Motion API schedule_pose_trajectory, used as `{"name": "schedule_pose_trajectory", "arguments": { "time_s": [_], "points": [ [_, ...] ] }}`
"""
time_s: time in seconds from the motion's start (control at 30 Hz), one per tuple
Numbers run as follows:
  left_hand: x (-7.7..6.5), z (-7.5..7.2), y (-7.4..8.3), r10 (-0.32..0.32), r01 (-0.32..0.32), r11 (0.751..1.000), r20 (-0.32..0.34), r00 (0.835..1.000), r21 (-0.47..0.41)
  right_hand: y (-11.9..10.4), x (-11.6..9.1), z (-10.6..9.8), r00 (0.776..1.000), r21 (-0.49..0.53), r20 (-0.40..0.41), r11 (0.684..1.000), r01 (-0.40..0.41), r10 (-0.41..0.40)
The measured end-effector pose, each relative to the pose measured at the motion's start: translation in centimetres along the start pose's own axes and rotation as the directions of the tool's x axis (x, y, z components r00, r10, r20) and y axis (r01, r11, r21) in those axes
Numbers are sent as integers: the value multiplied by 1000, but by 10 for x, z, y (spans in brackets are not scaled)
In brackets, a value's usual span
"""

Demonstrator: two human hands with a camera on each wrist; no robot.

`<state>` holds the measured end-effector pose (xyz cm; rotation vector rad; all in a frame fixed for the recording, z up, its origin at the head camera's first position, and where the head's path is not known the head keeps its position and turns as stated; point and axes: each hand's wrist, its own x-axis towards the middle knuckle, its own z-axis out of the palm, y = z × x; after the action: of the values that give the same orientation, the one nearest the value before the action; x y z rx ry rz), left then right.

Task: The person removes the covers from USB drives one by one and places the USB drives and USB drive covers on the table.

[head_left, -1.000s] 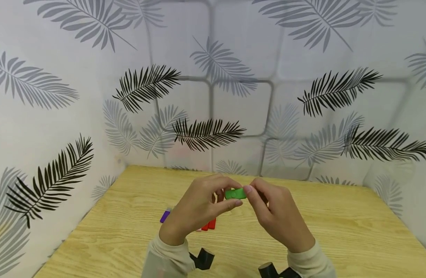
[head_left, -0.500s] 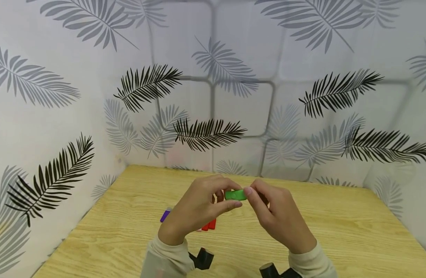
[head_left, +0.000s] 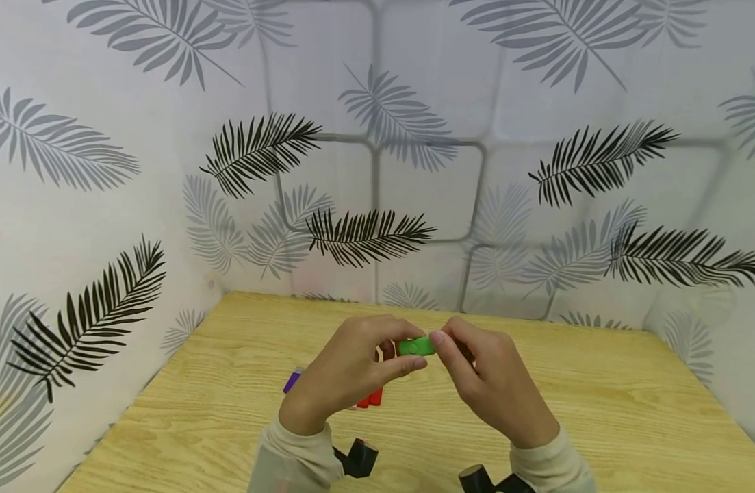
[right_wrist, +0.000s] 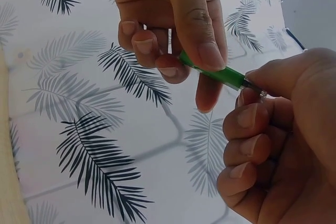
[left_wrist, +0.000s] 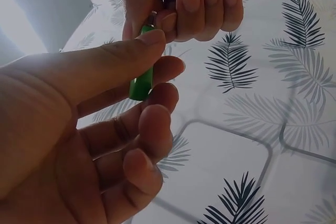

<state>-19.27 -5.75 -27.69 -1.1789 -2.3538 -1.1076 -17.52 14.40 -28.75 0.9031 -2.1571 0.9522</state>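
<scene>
A small green USB flash drive (head_left: 417,346) is held between both hands above the table. My left hand (head_left: 346,370) pinches its green body between thumb and index finger, the other fingers loosely bent. At the opposite end, my right hand (head_left: 491,380) pinches the tip with thumb and curled fingers. In the right wrist view a short metal part and a clear end piece (right_wrist: 262,95) show by the right thumb; the fingers hide most of that end. The green body (left_wrist: 140,85) points down past the left thumb in the left wrist view.
On the wooden table (head_left: 186,418) lie a purple stick (head_left: 291,381) with a pale end and red sticks (head_left: 375,397), partly hidden behind my left hand and wrist. Black wrist mounts (head_left: 361,457) jut inward below both sleeves. A leaf-patterned curtain (head_left: 414,198) stands behind the table.
</scene>
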Motion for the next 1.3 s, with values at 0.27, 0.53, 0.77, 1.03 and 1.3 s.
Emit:
{"name": "schedule_pose_trajectory", "arguments": {
  "time_s": [0.27, 0.53, 0.77, 1.03, 1.3],
  "points": [
    [0, 0, -2, 16, -16, 1000, -23, 1000, 25, 1, 0, -1, 1000, 19, 31, 1000, -3, 3],
    [0, 2, -2, -21, 21, 1000, -33, 999, -3, 2, -2, -2, 999, 23, 44, 1000, -18, 17],
    [1, 3, 0, 10, -10, 1000, -30, 999, -12, 3, -2, -2, 999, 26, 33, 1000, -4, 3],
    [1, 2, 0, 14, -14, 1000, -33, 999, 4, 3, 0, -2, 999, 22, 38, 1000, -12, 11],
    [1, 0, 0, 22, -21, 999, -38, 999, 31, 3, -1, -3, 997, 37, 65, 999, -32, 30]
  ]
}}
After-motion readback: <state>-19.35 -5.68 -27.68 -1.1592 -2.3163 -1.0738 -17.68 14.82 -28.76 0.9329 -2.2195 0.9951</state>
